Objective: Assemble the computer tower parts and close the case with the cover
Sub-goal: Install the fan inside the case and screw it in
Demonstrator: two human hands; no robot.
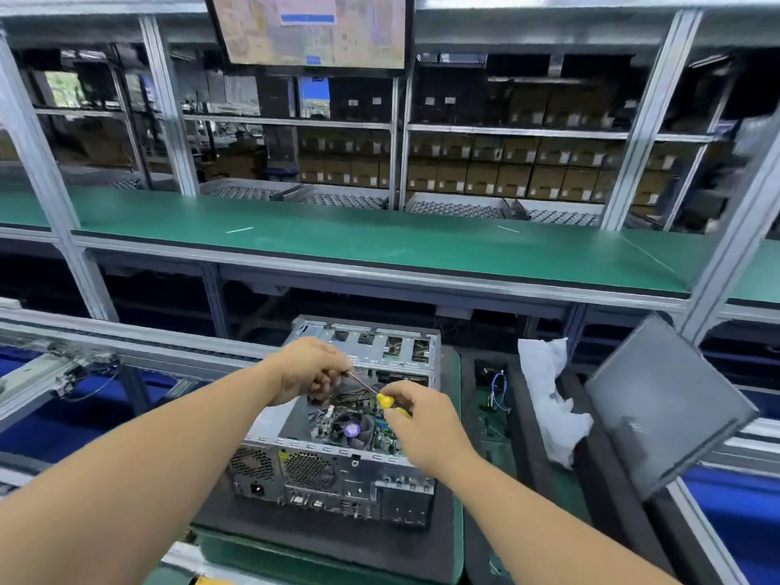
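Factory bench line, aluminium racking behind, green shelf (pixel 380 242) running across at mid height.

Grip: right hand (pixel 422 424) curled round the yellow handle of a screwdriver (pixel 386 402); thin metal shaft runs up and left from it. Left hand (pixel 310 367) pinches the far end of that shaft, fingers curled over it. Both hands hover over the open case, tip of the tool hidden under the left fingers.

Directly below the grip: computer tower (pixel 337 466) lying on its side, top side open, rear panel facing the person. Inside it, a round cooler fan (pixel 352 428) with a purple centre on a green board, and a tangle of cables just under the shaft. Metal drive cage (pixel 380 342) with 4 slots sits at the far end of the case, beyond the left hand. 2 perforated vents on the rear panel, ports to their right.

Under the tower: dark mat (pixel 320 538) on a green-edged pallet.

Right of the grip: a narrow tray (pixel 496 415) with blue wires and small parts in it. Just beyond, a crumpled white cloth (pixel 548 399). Further right, well apart from the tower, the grey cover (pixel 662 407) panel leans tilted against the frame, not on the case.

Far behind: shelves stacked with brown cartons (pixel 506 166); a monitor (pixel 310 29) hangs overhead, screen text blurred.
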